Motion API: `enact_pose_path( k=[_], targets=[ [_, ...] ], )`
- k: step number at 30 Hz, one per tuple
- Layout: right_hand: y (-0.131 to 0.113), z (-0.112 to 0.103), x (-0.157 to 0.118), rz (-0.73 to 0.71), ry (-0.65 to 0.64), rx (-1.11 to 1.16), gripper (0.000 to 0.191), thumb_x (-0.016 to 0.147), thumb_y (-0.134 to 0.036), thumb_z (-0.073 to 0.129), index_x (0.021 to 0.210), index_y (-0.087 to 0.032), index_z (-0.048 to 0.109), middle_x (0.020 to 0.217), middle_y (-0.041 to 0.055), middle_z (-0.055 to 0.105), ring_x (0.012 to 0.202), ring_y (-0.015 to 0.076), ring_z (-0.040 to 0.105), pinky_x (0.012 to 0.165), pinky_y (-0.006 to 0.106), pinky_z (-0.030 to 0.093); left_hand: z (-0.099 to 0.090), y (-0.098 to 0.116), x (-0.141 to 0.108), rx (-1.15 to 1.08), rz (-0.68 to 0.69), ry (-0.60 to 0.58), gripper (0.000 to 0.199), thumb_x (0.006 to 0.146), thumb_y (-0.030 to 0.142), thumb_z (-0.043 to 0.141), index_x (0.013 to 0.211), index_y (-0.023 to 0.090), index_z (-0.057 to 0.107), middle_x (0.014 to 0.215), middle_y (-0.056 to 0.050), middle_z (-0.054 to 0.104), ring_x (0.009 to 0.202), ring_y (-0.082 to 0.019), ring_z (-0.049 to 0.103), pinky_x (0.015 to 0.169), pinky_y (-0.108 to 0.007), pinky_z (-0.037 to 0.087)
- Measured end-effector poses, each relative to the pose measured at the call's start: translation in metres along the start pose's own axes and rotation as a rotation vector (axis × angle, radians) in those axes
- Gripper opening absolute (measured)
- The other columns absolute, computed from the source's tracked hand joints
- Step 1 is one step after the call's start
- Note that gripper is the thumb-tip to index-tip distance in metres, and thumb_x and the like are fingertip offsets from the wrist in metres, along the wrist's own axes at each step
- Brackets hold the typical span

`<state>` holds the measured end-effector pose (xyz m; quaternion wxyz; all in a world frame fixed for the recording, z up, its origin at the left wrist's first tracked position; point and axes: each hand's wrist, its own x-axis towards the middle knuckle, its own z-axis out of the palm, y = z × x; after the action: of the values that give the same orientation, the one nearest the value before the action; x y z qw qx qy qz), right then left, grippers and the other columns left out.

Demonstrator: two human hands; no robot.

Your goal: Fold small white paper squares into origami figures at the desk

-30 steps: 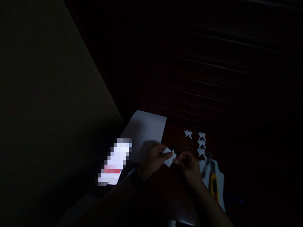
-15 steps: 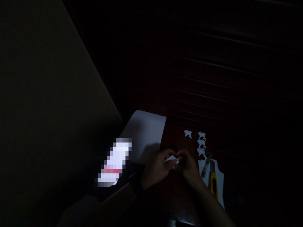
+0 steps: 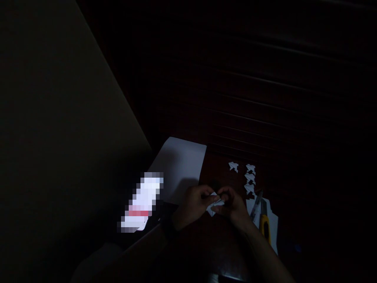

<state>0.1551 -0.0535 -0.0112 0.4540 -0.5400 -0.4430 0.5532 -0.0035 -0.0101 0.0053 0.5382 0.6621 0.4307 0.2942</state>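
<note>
Between my hands is a small folded piece of white paper [image 3: 211, 209], with creased flaps and a point toward me. My left hand [image 3: 193, 204] pinches it from the left, thumb on top near its middle. From the right, my right hand [image 3: 234, 206] grips its other side between thumb and fingers. Both hands are closed on the paper just above the dark tabletop. Several small folded paper figures [image 3: 250, 179] lie beyond my right hand, most of them in a column and one [image 3: 233, 166] off to the left. Low light hides the finer folds.
White paper sheets [image 3: 185, 157] lie at the back left, beside a bright, pixelated screen [image 3: 143, 202]. Right of my right hand, a yellow box cutter [image 3: 265, 226] and a clear pen [image 3: 257, 204] rest on a stack of paper [image 3: 273, 224]. A dark panelled surface [image 3: 250, 98] rises behind.
The folded paper has turned in my fingers and now shows more of its face, with a point downward. My right thumb has shifted to its lower right side.
</note>
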Motion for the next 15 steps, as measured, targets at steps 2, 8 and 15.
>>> enact_pose_path(
  k=[2, 8, 15],
  targets=[
    [-0.0004, -0.0009, 0.0007, 0.013, -0.046, -0.017, 0.042, 0.057, -0.025, 0.077, 0.092, -0.022, 0.053, 0.068, -0.0055, 0.053, 0.059, 0.0122, 0.051, 0.051, 0.022, 0.042, 0.0003, -0.0001, -0.0008, 0.009, -0.003, 0.0, 0.023, 0.077, 0.037, 0.057, 0.078, 0.016, 0.066, 0.071, -0.004, 0.065, 0.063, -0.014, 0.057, 0.053, -0.022, 0.038],
    [-0.0003, 0.0012, 0.0008, -0.005, -0.074, -0.002, 0.039, 0.06, -0.025, 0.075, 0.093, -0.022, 0.056, 0.068, -0.0043, 0.057, 0.063, 0.0148, 0.056, 0.057, 0.025, 0.045, -0.0004, 0.0029, -0.0028, 0.016, -0.005, -0.03, 0.027, 0.078, 0.04, 0.055, 0.083, 0.017, 0.068, 0.073, -0.004, 0.067, 0.066, -0.016, 0.059, 0.056, -0.023, 0.039],
    [0.0, 0.0047, -0.0013, -0.074, -0.008, -0.071, 0.039, 0.06, -0.012, 0.069, 0.095, -0.022, 0.054, 0.064, -0.0068, 0.047, 0.055, 0.01, 0.045, 0.047, 0.019, 0.037, 0.0015, 0.0064, -0.0038, -0.103, 0.01, -0.095, 0.024, 0.071, 0.035, 0.065, 0.087, 0.016, 0.066, 0.083, -0.005, 0.067, 0.074, -0.017, 0.061, 0.062, -0.023, 0.044]
  ],
)
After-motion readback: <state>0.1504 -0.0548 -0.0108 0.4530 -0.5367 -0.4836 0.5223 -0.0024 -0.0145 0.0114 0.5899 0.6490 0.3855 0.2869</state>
